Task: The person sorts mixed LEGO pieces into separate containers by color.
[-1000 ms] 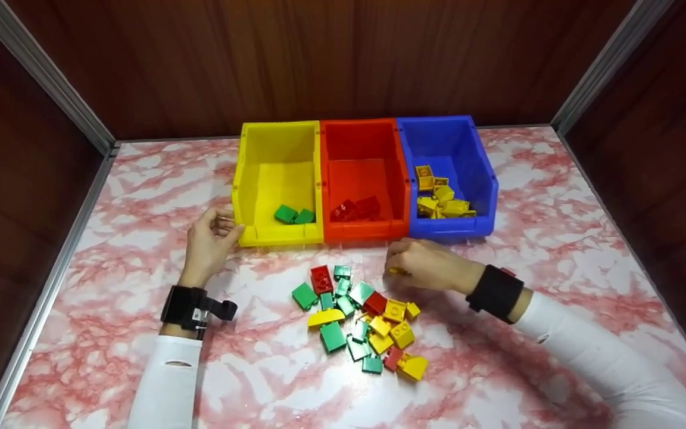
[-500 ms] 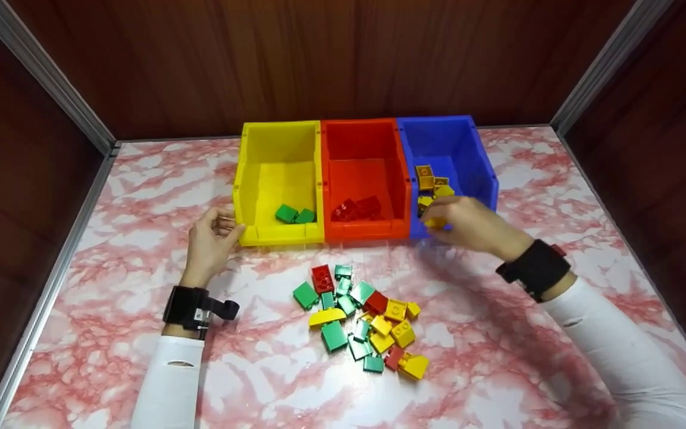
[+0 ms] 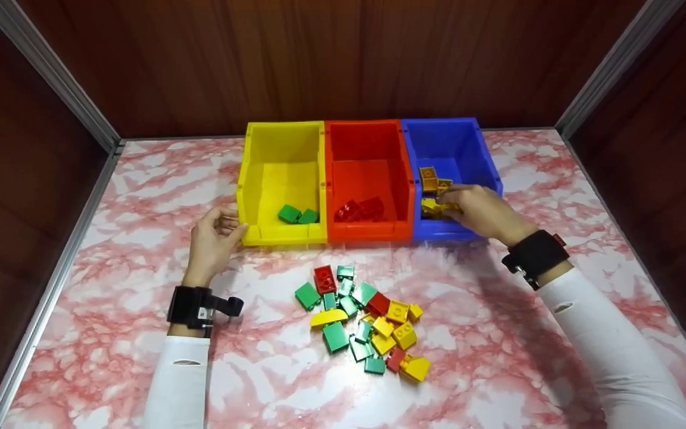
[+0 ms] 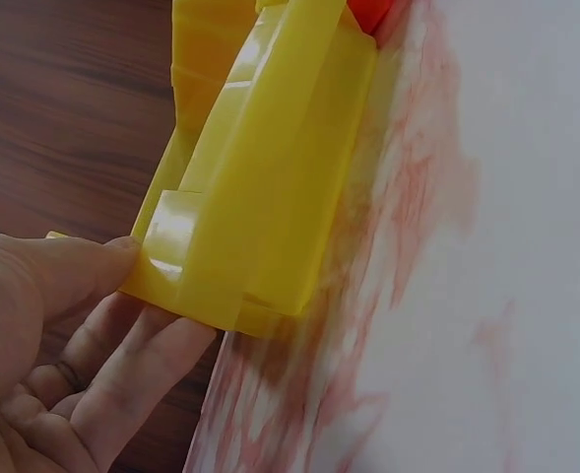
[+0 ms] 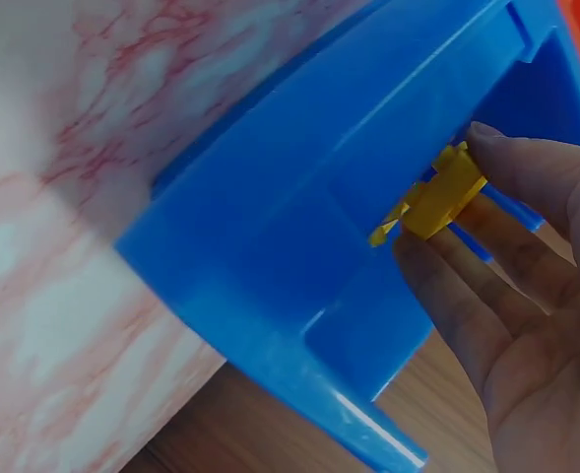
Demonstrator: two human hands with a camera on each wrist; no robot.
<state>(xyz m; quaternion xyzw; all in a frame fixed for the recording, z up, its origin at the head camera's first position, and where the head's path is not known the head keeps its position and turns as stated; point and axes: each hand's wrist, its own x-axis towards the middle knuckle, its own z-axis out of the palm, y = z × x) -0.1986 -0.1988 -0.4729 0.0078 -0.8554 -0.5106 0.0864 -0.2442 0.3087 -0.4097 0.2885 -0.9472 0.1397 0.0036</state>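
Note:
My left hand holds the front left corner of the yellow bin. In the left wrist view its thumb lies on the bin's edge and the fingers bend against the outer side. The right hand reaches over the front of the blue bin. Between its thumb and fingertips is a yellow toy brick, down inside the blue bin in the right wrist view. Other yellow bricks lie there, partly hidden by the hand.
The red bin, in the middle, contains red bricks; green bricks lie in the yellow one. A loose pile of green, red and yellow bricks spreads across the marbled table. Dark wood panels enclose it.
My right hand has carried a yellow brick from the table in front of the bins up and right into the blue bin. The left hand keeps its hold on the yellow bin.

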